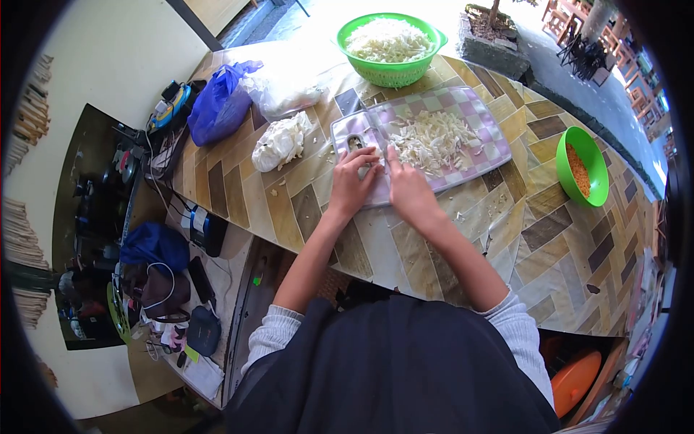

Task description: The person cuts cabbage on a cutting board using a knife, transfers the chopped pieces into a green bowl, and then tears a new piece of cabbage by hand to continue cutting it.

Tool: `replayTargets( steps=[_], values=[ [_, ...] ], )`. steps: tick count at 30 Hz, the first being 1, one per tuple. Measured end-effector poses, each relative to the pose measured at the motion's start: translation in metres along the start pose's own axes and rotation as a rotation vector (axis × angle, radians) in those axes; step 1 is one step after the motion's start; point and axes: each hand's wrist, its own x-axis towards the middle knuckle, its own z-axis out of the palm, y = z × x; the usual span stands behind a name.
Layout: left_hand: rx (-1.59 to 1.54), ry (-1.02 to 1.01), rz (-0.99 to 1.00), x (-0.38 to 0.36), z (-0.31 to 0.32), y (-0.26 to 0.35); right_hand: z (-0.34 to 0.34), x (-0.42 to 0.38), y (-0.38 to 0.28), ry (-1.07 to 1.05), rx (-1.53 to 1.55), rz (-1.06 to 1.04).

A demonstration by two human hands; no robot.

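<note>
A pink-and-white checked cutting board [495,148] lies on the table under both hands. My right hand [412,192] is closed around a knife, whose blade [378,129] points away from me over the board. Just left of the blade, my left hand [353,181] has its fingers curled down onto a small pale piece of cabbage, mostly hidden beneath them. Shredded white cabbage [434,141] is heaped on the board to the right of the knife. A larger pale chunk of cabbage [280,142] rests on the table left of the board.
A green colander [390,74] full of shreds stands beyond the board. To the right is a green bowl [598,170] with orange-brown contents. A blue plastic bag [220,105] and a clear bag [289,94] sit at the back left. Scraps dot the patterned table [405,253].
</note>
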Motion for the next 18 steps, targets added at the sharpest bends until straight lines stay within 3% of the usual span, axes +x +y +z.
replayTargets(
  steps=[3,6,18],
  values=[
    [-0.123,0.017,-0.091,0.002,0.000,0.004,-0.038,0.003,0.000,-0.050,0.281,0.045],
    [0.099,-0.041,-0.011,0.005,-0.003,0.006,-0.031,-0.006,0.004,-0.010,0.255,0.024],
    [0.129,-0.009,0.002,-0.002,0.001,0.005,-0.025,-0.037,-0.018,-0.091,0.039,0.069]
  ],
)
